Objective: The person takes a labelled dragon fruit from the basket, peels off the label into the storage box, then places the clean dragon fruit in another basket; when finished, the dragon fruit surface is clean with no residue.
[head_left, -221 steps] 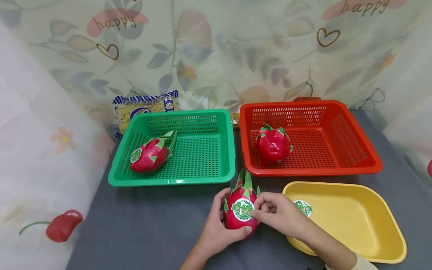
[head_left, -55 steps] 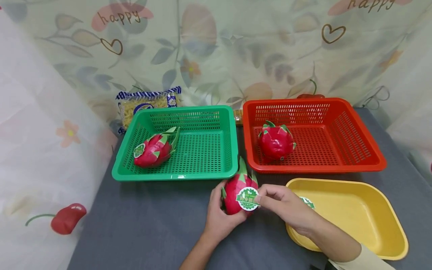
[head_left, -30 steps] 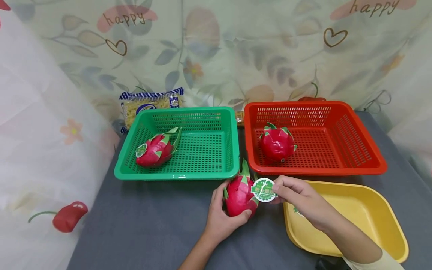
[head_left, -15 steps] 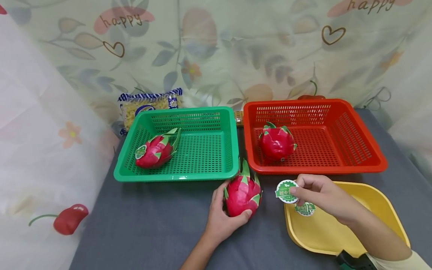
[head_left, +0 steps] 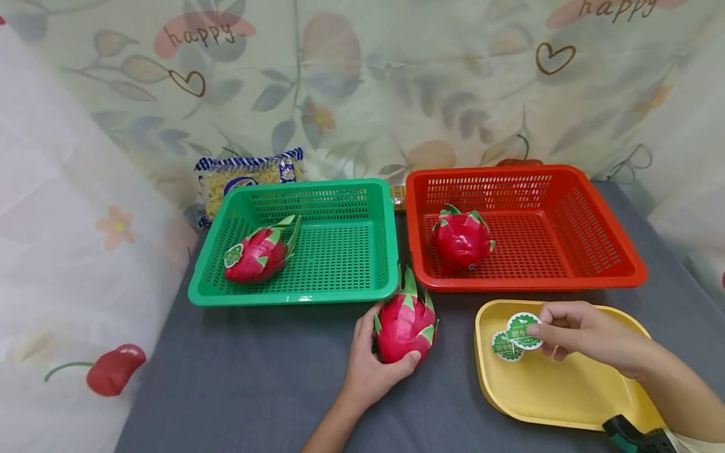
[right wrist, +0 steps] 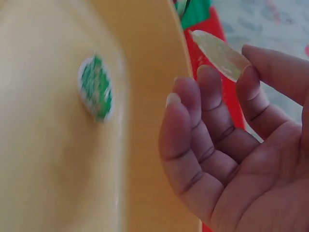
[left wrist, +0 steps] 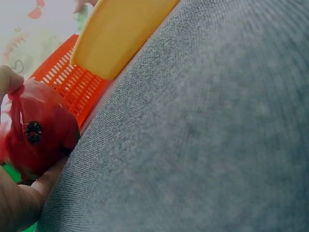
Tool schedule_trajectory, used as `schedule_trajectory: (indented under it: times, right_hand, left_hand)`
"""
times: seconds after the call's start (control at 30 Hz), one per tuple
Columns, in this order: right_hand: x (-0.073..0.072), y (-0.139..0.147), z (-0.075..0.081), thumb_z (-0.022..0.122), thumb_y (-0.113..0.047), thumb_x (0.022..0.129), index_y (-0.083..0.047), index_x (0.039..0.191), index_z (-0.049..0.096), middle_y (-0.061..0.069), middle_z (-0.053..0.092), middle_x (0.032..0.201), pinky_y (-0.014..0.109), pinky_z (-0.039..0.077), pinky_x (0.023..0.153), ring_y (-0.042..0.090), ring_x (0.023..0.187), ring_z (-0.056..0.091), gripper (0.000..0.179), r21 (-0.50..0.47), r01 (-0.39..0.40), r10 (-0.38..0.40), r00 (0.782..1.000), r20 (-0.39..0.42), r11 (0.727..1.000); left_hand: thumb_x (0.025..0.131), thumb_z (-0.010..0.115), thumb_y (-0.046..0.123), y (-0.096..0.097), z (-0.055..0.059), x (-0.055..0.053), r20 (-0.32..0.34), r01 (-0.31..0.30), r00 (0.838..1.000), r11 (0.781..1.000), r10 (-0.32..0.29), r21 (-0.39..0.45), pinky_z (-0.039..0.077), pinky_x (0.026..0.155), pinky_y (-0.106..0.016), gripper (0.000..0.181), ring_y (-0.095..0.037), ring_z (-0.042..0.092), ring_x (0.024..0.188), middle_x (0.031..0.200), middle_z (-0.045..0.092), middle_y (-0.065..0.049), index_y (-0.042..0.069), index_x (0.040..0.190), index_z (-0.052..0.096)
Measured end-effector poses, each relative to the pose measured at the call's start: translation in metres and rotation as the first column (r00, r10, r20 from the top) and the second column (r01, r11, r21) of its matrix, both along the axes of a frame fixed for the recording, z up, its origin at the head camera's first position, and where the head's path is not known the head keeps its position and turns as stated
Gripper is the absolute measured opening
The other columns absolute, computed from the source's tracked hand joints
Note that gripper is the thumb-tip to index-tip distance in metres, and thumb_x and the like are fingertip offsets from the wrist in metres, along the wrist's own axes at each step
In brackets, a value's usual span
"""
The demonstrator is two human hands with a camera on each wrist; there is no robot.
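Note:
My left hand curls round a pink dragon fruit with green tips, on the grey cloth just in front of the baskets. The left wrist view shows the dark blossom end of that dragon fruit. Between thumb and forefinger my right hand pinches a round green-and-white sticker above the yellow tray. In the right wrist view, the pinched sticker is seen nearly edge-on. A second sticker lies in the tray, partly overlapped by the held one in the head view.
A green basket at the left holds a dragon fruit bearing a sticker. In the red basket at the right sits another dragon fruit, no sticker visible on it. A pasta bag stands behind the green basket.
The sticker has come off the dragon fruit in my right hand's pinch. That hand has carried it rightward over the yellow tray. My left hand still holds the fruit.

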State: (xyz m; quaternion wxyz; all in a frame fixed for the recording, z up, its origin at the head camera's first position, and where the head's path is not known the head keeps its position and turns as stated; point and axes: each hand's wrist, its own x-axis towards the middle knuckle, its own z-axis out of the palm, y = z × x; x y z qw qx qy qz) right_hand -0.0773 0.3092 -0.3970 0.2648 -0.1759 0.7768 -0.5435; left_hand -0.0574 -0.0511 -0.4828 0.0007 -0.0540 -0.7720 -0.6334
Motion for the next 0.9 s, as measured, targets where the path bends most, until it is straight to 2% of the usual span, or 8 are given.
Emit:
schedule_trajectory:
  times: [0.13,0.4,0.63,0.7,0.83,0.9]
  right_hand:
    - [-0.002,0.012,-0.005,0.054,-0.009,0.104,-0.001,0.088,0.054,0.015,0.061,0.077,0.035,0.053,0.062,0.025,0.070,0.060,0.018,0.087,0.030,-0.033,0.999,0.031,0.996]
    - [-0.007,0.019,-0.013,0.063,-0.015,0.099,-0.003,0.079,0.054,0.003,0.052,0.062,0.028,0.040,0.048,0.011,0.054,0.047,0.026,0.277,0.076,-0.074,0.997,-0.020,0.958]
    - [-0.008,0.020,-0.017,0.066,-0.017,0.097,-0.006,0.077,0.052,-0.001,0.046,0.061,0.026,0.036,0.046,0.010,0.051,0.042,0.027,0.343,0.066,-0.068,0.998,-0.007,0.937]
    - [-0.009,0.019,-0.018,0.068,-0.020,0.096,-0.008,0.075,0.051,-0.002,0.045,0.060,0.025,0.034,0.047,0.010,0.050,0.040,0.029,0.394,0.075,-0.070,0.997,-0.027,0.916]
    - [-0.010,0.018,-0.020,0.073,-0.025,0.092,-0.014,0.070,0.049,-0.005,0.042,0.058,0.025,0.030,0.049,0.009,0.050,0.037,0.034,0.531,0.099,-0.043,0.992,-0.117,0.841]
    - [-0.010,0.018,-0.021,0.075,-0.028,0.090,-0.016,0.067,0.047,-0.006,0.040,0.057,0.025,0.027,0.049,0.009,0.050,0.036,0.038,0.588,0.119,-0.021,0.985,-0.170,0.800]
  left_hand:
    - [0.067,0.090,0.025,-0.001,0.001,0.000,0.006,0.002,1.000,1.000,-0.002,-0.011,0.057,0.083,-0.034,0.096,-0.019,0.047,0.125,0.139,0.045,0.007,0.033,0.149,0.039]
    - [0.068,0.090,0.025,-0.001,0.001,0.000,0.003,0.008,1.000,1.000,-0.008,-0.011,0.057,0.083,-0.034,0.097,-0.019,0.046,0.126,0.139,0.044,0.007,0.033,0.149,0.039]
    - [0.068,0.090,0.023,0.000,0.001,0.000,0.000,0.009,1.000,1.000,-0.009,-0.005,0.057,0.084,-0.036,0.096,-0.019,0.046,0.126,0.139,0.045,0.005,0.030,0.149,0.039]
    - [0.068,0.089,0.019,0.000,0.012,0.003,0.009,0.010,1.000,1.000,-0.010,-0.007,0.057,0.085,-0.038,0.096,-0.021,0.047,0.125,0.139,0.045,0.001,0.023,0.150,0.039]
    - [0.069,0.089,0.020,-0.001,0.013,0.003,0.008,0.012,1.000,1.000,-0.012,-0.009,0.057,0.085,-0.037,0.096,-0.020,0.047,0.125,0.139,0.045,0.003,0.025,0.150,0.039]
    - [0.070,0.089,0.024,-0.002,0.008,0.002,-0.002,0.015,1.000,1.000,-0.015,-0.005,0.057,0.084,-0.035,0.094,-0.019,0.047,0.125,0.139,0.045,0.005,0.029,0.149,0.039]
